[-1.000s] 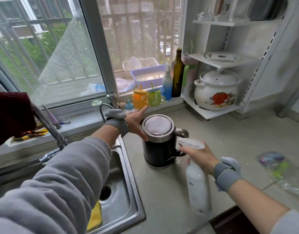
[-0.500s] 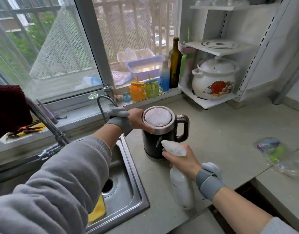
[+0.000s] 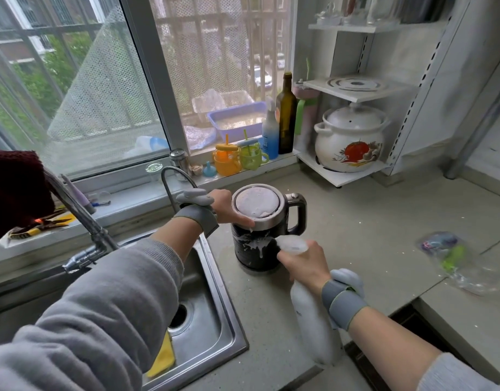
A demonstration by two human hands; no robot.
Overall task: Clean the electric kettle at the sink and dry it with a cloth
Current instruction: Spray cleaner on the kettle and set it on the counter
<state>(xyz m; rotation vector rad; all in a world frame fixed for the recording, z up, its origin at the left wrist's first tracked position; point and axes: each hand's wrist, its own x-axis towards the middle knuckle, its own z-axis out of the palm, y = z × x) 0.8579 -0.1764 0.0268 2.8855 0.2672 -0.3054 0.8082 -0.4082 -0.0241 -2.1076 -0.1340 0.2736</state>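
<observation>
Head view, 1 camera only. Electric kettle (image 3: 267,230) stands upright on the grey countertop (image 3: 370,244), just right of the steel sink (image 3: 212,314), lid closed, handle to the right; white foam covers the lid and runs down the black front wall. Left hand (image 3: 229,207) is cupped against the kettle's left upper rim, fingers curled along the steel band, holding it steady. Right hand (image 3: 305,263) is closed around the neck of a white spray bottle (image 3: 311,320), its nozzle just beside the foamed wall; the hand and nozzle cover the kettle's lower right front. Both wrists carry grey straps. Yellow cloth (image 3: 162,359) lies in the sink basin, partly hidden by the left sleeve (image 3: 82,320). Faucet (image 3: 82,218) slants over the sink at left. On the sill behind: orange cup (image 3: 226,162), green cup (image 3: 251,156), dark glass bottle (image 3: 285,114). White ceramic pot (image 3: 349,139) sits on the lowest shelf at right. Crumpled plastic bag (image 3: 452,258) lies well apart, at far right.
</observation>
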